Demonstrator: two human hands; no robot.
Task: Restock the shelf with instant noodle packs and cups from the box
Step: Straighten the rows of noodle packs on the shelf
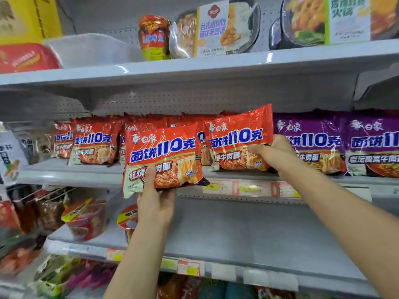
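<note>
Both my hands pinch red noodle packs: left hand [154, 203] on one pack [162, 160], right hand [274, 153] on another [238, 139]. The left pack hangs off the shelf edge [108, 174], held only by its bottom, so it could slip or topple the row behind [95, 141].

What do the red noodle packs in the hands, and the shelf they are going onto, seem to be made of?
Red noodle packs: thin glossy plastic film, judging by the crinkles and glare streaks across the print. Shelf: probably painted sheet metal, light grey with a smooth, slightly shiny finish; the back panel is perforated board, likely metal too, though that cannot be confirmed by look alone.
</note>
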